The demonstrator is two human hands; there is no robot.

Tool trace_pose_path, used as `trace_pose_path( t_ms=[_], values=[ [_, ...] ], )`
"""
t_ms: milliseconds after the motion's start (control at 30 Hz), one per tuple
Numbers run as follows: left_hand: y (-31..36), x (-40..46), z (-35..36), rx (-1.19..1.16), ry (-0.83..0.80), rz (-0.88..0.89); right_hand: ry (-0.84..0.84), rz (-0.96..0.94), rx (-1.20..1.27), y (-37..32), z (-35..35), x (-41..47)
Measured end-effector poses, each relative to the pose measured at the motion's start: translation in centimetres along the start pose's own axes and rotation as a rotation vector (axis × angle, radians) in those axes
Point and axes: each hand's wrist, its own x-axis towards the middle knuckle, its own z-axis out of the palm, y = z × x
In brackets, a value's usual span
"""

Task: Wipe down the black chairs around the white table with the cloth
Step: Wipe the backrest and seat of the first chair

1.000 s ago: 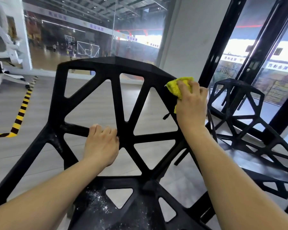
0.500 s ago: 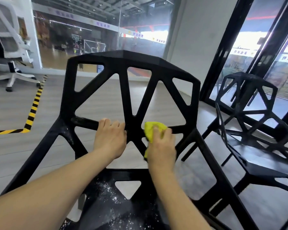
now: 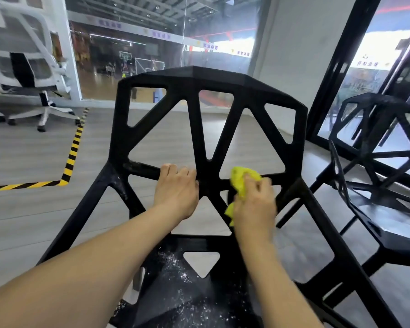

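**Backrest crossbar being wiped, seat still dusty**

Nearest to the camera, the seat (image 3: 194,301) of the black chair (image 3: 208,129) is seen with white specks scattered over it, so it is judged that this part is not yet cleaned. For the present step to be done well, the cloth should be pressed flat along each strut of the backrest, the joints where the bars meet should be followed, and the dust should be pushed downward, so that the seat is wiped last.

A little further, the right hand (image 3: 253,207) is closed around the yellow cloth (image 3: 240,185), which is bunched and held against the horizontal crossbar (image 3: 140,168) of the backrest, right of the central joint. The left hand (image 3: 176,188) is laid on the same crossbar, left of the joint, with its fingers curled over the bar, so the chair is steadied.

Further to the right, a second black chair (image 3: 376,166) is standing beside the glass wall. At the far left, a white office chair (image 3: 26,67) and yellow-black floor tape (image 3: 72,152) are seen. The white table is not in view.
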Motion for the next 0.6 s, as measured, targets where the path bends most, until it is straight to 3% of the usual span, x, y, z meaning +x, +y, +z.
trace_pose_path(
  t_ms=[67, 167, 300, 400, 500, 600],
  values=[
    [0.0, 0.0, -0.1, 0.018, -0.012, 0.013, -0.101, -0.061, 0.037, -2.1, 1.6, -1.6],
    [-0.5, 0.0, 0.0, 0.069, -0.041, 0.057, -0.150, -0.005, 0.074, -2.5, 1.7, -1.7],
    [-1.3, -1.4, -0.4, 0.062, -0.016, 0.167, -0.147, -0.037, 0.053, -1.9, 0.5, -1.6],
    [-2.4, -4.6, -2.7, -0.028, 0.108, 0.213, -0.036, -0.095, 0.132, -2.4, -0.4, -1.4],
    [-4.9, -8.2, -5.0, 0.013, 0.187, 0.129, 0.065, -0.249, 0.135, -3.1, -0.5, 0.7],
    [-8.3, -10.9, -5.8, 0.037, 0.207, -0.073, 0.045, -0.275, 0.068, -4.3, 1.0, 3.1]
  ],
)
